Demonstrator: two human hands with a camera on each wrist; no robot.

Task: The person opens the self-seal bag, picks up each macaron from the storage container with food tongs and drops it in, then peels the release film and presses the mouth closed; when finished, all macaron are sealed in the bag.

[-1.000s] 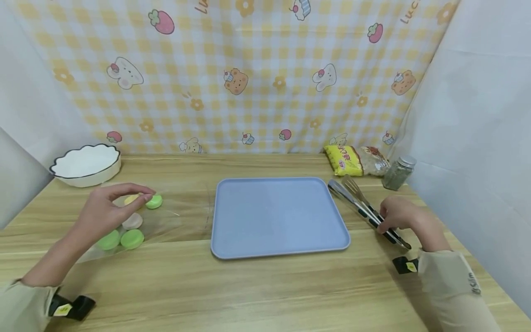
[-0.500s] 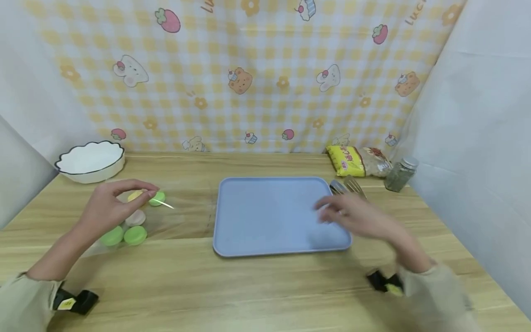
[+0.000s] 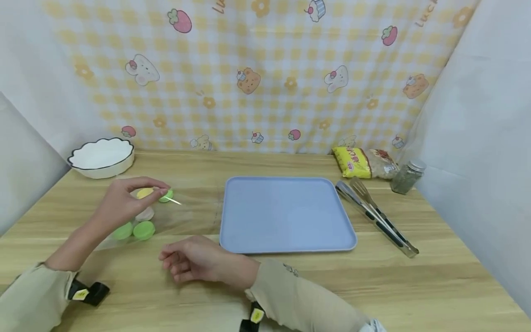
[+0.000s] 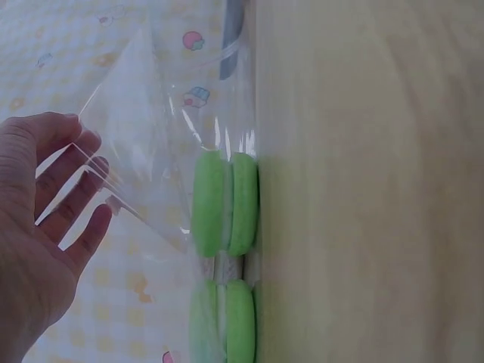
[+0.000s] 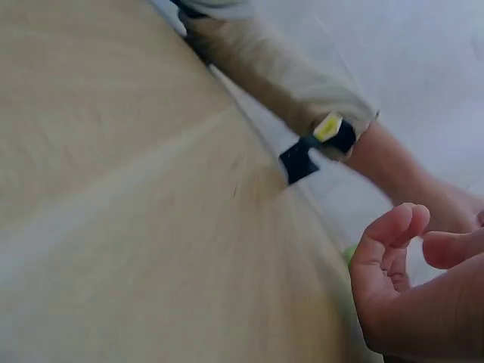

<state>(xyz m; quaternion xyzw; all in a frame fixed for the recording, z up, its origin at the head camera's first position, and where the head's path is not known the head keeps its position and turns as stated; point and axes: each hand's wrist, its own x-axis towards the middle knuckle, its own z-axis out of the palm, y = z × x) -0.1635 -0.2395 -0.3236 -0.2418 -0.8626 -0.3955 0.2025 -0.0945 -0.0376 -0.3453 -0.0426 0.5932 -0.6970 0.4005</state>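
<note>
My left hand (image 3: 124,200) pinches the raised edge of a clear plastic bag (image 4: 140,144) between thumb and forefinger; its other fingers spread behind the film in the left wrist view. Several macarons lie in or under the film: green macarons (image 3: 144,230), a yellow macaron (image 3: 144,192) and a pale macaron (image 3: 145,214), partly hidden by the hand. My right hand (image 3: 203,260) is over the table in front of the bag, palm turned left, fingers loosely curled with nothing in them. To its right lies a bare blue tray (image 3: 288,214).
Metal tongs (image 3: 375,219) and a slotted tool (image 3: 361,186) lie right of the tray. Behind them are a yellow food packet (image 3: 352,162) and a glass jar (image 3: 407,176). A white scalloped dish (image 3: 101,159) stands at the back left.
My right hand has let go of the tongs and swept left across the tray toward the bag. The left hand keeps its pinch on the film. The view has shifted slightly.
</note>
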